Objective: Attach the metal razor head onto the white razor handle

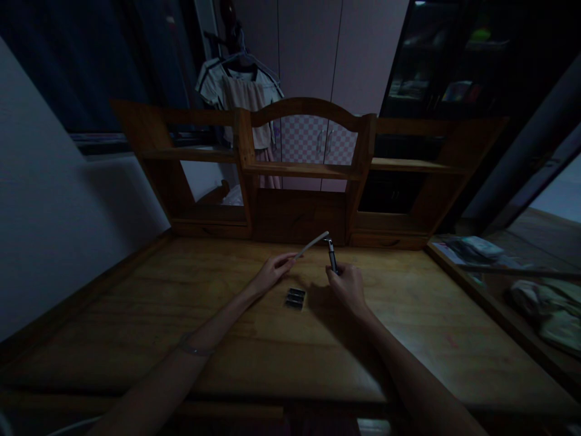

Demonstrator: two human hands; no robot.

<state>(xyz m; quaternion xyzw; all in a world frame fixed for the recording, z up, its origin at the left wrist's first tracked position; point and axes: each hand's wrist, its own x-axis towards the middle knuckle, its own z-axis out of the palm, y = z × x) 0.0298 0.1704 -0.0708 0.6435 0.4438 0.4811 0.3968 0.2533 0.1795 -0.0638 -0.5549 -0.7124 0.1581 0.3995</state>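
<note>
My left hand pinches the near end of a thin pale stick, which slants up to the right. Its far tip meets the top of a dark pen-like tool that stands upright in my right hand, whose fingers are wrapped round its lower part. Both hands hover over the middle of a wooden desk. Two small dark flat pieces lie on the desk between and just below the hands.
A wooden shelf unit stands along the desk's back edge. Clothes on a hanger hang behind it. A grey wall is to the left. Papers and clutter lie on a lower surface at the right.
</note>
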